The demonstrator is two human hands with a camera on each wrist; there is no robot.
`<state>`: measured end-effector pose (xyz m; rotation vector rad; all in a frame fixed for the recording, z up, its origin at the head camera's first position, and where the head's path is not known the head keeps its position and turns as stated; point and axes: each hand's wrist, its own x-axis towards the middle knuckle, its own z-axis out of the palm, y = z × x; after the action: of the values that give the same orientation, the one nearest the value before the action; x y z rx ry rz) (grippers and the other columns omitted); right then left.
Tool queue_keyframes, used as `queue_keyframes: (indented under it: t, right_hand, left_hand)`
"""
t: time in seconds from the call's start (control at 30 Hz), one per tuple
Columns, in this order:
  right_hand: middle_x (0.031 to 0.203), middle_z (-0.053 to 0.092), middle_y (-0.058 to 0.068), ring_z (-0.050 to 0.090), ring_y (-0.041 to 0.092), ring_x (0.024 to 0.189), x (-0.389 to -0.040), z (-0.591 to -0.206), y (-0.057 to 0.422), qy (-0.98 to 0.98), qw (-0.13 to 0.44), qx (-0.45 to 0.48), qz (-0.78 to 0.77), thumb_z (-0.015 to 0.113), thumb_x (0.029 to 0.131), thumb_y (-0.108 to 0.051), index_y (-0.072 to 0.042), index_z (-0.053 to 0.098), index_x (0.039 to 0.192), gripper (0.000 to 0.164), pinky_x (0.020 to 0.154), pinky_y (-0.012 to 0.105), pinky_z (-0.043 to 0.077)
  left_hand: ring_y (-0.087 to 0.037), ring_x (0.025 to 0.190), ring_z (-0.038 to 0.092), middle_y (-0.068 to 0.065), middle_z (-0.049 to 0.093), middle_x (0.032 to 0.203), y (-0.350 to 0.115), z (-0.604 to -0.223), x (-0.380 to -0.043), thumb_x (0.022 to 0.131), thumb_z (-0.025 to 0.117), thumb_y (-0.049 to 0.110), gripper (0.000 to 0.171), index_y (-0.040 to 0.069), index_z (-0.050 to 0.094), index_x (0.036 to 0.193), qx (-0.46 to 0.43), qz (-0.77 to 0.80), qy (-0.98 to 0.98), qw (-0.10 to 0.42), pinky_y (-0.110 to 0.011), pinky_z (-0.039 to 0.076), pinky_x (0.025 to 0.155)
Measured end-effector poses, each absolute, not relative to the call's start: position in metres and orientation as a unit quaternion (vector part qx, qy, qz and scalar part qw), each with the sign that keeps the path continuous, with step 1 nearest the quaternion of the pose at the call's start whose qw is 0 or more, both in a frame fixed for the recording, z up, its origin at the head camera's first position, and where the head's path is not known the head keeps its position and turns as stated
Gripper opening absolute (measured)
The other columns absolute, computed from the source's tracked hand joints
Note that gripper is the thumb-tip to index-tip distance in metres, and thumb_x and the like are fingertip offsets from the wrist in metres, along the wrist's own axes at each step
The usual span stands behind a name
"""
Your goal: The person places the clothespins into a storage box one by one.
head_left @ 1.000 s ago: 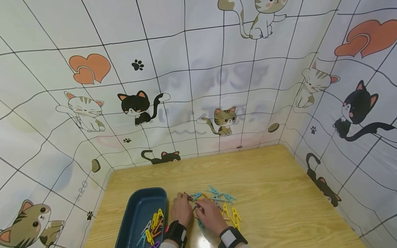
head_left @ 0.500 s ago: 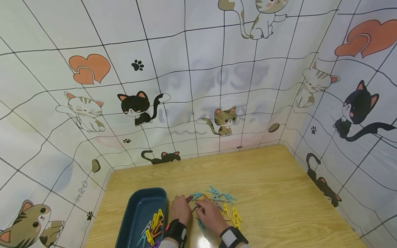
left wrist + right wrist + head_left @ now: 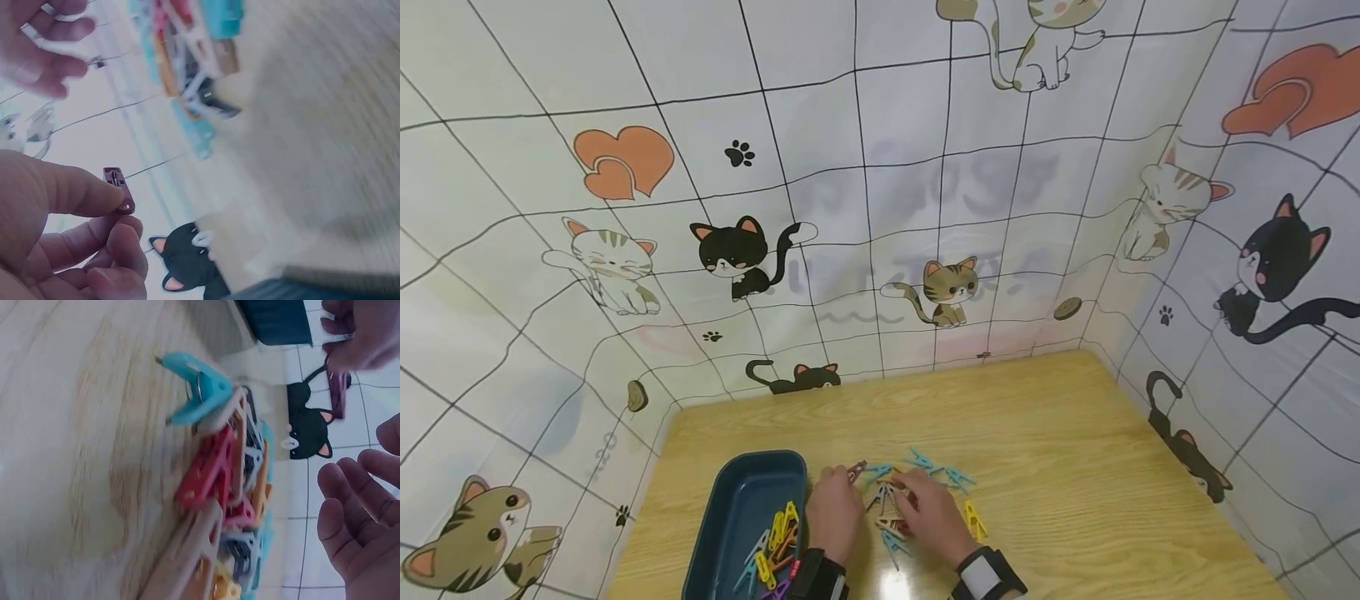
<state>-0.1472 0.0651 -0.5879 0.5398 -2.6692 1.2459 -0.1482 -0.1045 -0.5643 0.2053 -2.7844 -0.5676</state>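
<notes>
My left hand (image 3: 837,512) pinches a dark maroon clothespin (image 3: 119,190) between thumb and forefinger, raised off the table just right of the blue tray. Over the right part of a loose pile of clothespins is my right hand (image 3: 936,517), its fingers loosely bent with nothing between them in the right wrist view. In the pile lie a red clothespin (image 3: 209,469), a beige clothespin (image 3: 187,550), a light blue clothespin (image 3: 200,387) on the near side, and several more. The right hand hides part of the pile in the head view.
The dark blue tray (image 3: 722,492) stands left of my left hand, with yellow, orange, purple and other clothespins (image 3: 778,529) inside. Light blue clothespins (image 3: 955,477) and yellow ones (image 3: 974,521) lie at the pile's far and right edges. A cat-print sheet (image 3: 850,192) encloses the wooden table (image 3: 1037,433).
My right hand has shifted right and back from the middle of the pile, uncovering grey and beige clothespins. The left hand keeps its pinch on the maroon clothespin. The head view has shifted slightly.
</notes>
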Motion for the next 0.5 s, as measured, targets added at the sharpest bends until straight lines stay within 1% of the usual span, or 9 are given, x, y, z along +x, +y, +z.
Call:
queue_keyframes:
  t: [0.07, 0.13, 0.27, 0.37, 0.5]
  right_hand:
    - [0.101, 0.066, -0.004, 0.054, 0.000, 0.078, -0.147, -0.586, 0.069, -0.891, 0.078, 0.176, 0.410, 0.065, 0.098, -0.010, -0.008, 0.075, 0.119, 0.024, 0.066, 0.022, 0.049]
    - [0.103, 0.067, -0.005, 0.055, 0.002, 0.081, -0.146, -0.584, 0.073, -0.895, 0.069, 0.169, 0.408, 0.065, 0.098, -0.012, -0.009, 0.074, 0.120, 0.024, 0.068, 0.024, 0.051]
    - [0.106, 0.066, -0.007, 0.055, 0.003, 0.086, -0.145, -0.583, 0.079, -0.901, 0.048, 0.150, 0.403, 0.065, 0.099, -0.014, -0.011, 0.074, 0.121, 0.024, 0.074, 0.027, 0.051]
    - [0.103, 0.065, -0.006, 0.054, 0.003, 0.085, -0.143, -0.585, 0.079, -0.898, 0.052, 0.157, 0.407, 0.065, 0.098, -0.012, -0.009, 0.074, 0.120, 0.024, 0.073, 0.026, 0.050]
    - [0.096, 0.063, -0.004, 0.054, 0.002, 0.079, -0.140, -0.588, 0.072, -0.881, 0.061, 0.182, 0.433, 0.065, 0.097, -0.007, -0.004, 0.074, 0.116, 0.021, 0.066, 0.024, 0.049]
  left_hand:
    - [-0.022, 0.058, 0.057, -0.007, 0.053, 0.074, -0.109, -0.555, -0.142, 0.085, 0.075, 0.000, 0.007, 0.001, 0.068, 0.083, 0.079, -0.209, -0.964, 0.147, -0.040, 0.049, 0.052]
    - [-0.020, 0.059, 0.056, -0.006, 0.053, 0.075, -0.114, -0.546, -0.136, 0.086, 0.073, 0.000, 0.007, 0.002, 0.068, 0.082, 0.089, -0.219, -0.961, 0.146, -0.039, 0.048, 0.053]
    - [-0.020, 0.062, 0.057, -0.008, 0.056, 0.078, -0.126, -0.537, -0.127, 0.088, 0.072, 0.001, 0.004, 0.000, 0.069, 0.084, 0.100, -0.223, -0.957, 0.159, -0.040, 0.049, 0.055]
    - [-0.020, 0.061, 0.055, -0.008, 0.055, 0.078, -0.135, -0.535, -0.123, 0.089, 0.071, 0.001, 0.004, -0.001, 0.070, 0.085, 0.105, -0.223, -0.954, 0.173, -0.039, 0.048, 0.055]
    - [-0.020, 0.058, 0.050, -0.006, 0.051, 0.074, -0.147, -0.532, -0.116, 0.090, 0.069, 0.003, 0.009, 0.000, 0.067, 0.082, 0.124, -0.225, -0.949, 0.184, -0.039, 0.042, 0.052]
